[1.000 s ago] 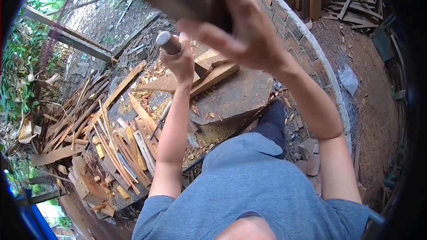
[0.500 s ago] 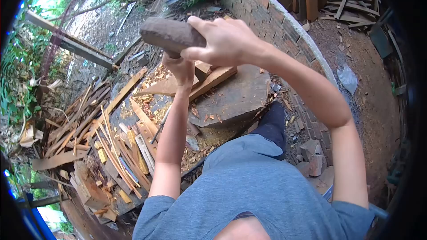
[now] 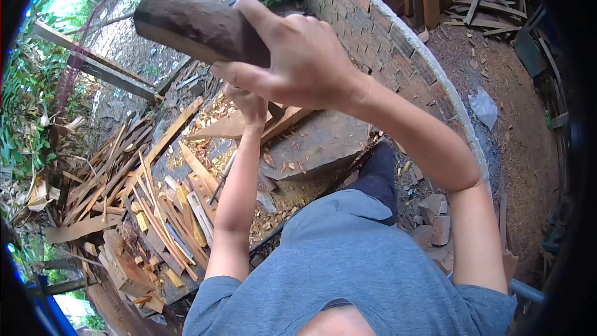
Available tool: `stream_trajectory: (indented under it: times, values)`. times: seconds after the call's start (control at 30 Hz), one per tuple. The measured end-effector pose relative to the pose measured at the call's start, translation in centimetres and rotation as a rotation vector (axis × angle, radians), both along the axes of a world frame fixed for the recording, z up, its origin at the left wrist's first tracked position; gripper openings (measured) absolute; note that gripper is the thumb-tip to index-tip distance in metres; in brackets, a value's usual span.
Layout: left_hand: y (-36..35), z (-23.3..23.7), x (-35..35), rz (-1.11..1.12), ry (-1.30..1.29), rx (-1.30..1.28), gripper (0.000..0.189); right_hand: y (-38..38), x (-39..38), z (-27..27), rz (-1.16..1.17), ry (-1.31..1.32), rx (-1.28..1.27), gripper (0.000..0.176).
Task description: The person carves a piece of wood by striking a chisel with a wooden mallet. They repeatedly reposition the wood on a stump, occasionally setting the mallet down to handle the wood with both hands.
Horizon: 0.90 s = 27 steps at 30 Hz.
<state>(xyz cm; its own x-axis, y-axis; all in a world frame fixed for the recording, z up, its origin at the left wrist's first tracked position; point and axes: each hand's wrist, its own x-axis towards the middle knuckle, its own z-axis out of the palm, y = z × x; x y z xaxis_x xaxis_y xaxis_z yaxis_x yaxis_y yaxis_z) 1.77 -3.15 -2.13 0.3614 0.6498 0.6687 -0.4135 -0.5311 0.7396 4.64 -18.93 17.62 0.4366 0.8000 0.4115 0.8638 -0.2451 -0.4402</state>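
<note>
Two hands, both clenched. The right hand (image 3: 298, 62) wraps the wooden club (image 3: 193, 22) at one end, probably to leave the heavy length free for swinging. The left hand (image 3: 249, 102), just below that grip, fists something hidden against the plank (image 3: 227, 126) on the surface (image 3: 323, 143).

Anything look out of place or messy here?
Nothing looks broken. The mess is scrap: wood slats lie criss-crossed in a loose heap on the ground at left, and shavings are scattered over the slab. The right hand grips a rough, worn mallet, held raised.
</note>
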Motion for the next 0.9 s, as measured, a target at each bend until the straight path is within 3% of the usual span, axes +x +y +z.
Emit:
stream_trajectory:
  times: [0.03,0.07,0.1,0.13,0.17,0.2,0.23,0.27,0.33,0.4,0.5,0.63,0.9]
  values:
    - [-1.3,1.4,-0.4,0.012,-0.043,-0.007,0.017,0.2,0.0,-0.4,-0.006,0.053,-0.127,0.057]
    - [0.4,-0.6,-0.1,0.109,0.013,0.146,0.017,0.4,0.2,-0.9,-0.018,0.098,-0.249,0.056]
    - [-0.2,1.2,-0.4,0.000,0.015,0.056,0.016,0.7,1.5,-3.1,0.023,0.038,-0.345,0.059]
    - [-1.0,3.0,-0.9,-0.117,0.017,-0.034,0.016,0.4,1.8,-3.8,0.027,0.140,-0.311,0.062]
    - [-0.9,3.0,-1.3,-0.291,0.024,-0.331,0.013,0.4,2.6,-5.4,0.024,0.282,-0.165,0.065]
    - [1.5,1.1,-1.6,-0.360,0.118,-0.397,0.012,0.5,3.4,-7.2,0.029,0.431,-0.022,0.067]
    - [1.4,2.5,-2.2,-0.368,0.093,-0.439,0.012,0.3,3.6,-7.8,0.134,0.739,0.135,0.068]
    - [1.4,3.9,-3.1,-0.368,0.072,-0.480,0.013,-0.2,4.1,-8.3,0.093,0.929,0.163,0.070]
    - [2.2,5.0,-3.6,-0.373,-0.054,-0.540,0.015,0.4,5.9,-12.8,-0.091,0.947,0.195,0.071]
    - [2.1,6.6,-3.7,-0.324,-0.114,-0.575,0.016,-0.6,7.4,-16.0,-0.276,0.779,-0.154,0.079]
    - [1.8,6.7,-2.8,-0.227,-0.151,-0.522,0.017,-1.4,7.0,-20.5,-0.494,0.549,-0.346,0.074]
    - [1.1,6.0,-1.0,-0.165,-0.171,-0.553,0.020,-2.5,5.5,-21.1,-0.445,0.459,-0.539,0.073]
    - [0.6,5.0,1.0,-0.100,-0.170,-0.553,0.025,-2.6,5.4,-21.7,-0.438,0.348,-0.524,0.066]
